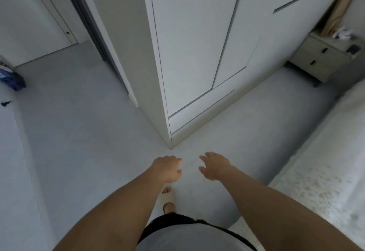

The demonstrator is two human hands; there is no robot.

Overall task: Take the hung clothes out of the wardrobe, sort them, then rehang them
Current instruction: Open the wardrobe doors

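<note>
Head camera shows two empty hands, left hand (167,169) and right hand (214,167), fingers loosely spread, reaching toward one white wardrobe (197,53) whose two doors are closed, clothes unseen.

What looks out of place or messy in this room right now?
Little stands out. A small dark scrap lies loose on the floor at far left, near a blue bag. The wardrobe doors are closed and look undamaged. Both the left hand and right hand hold nothing.
</note>
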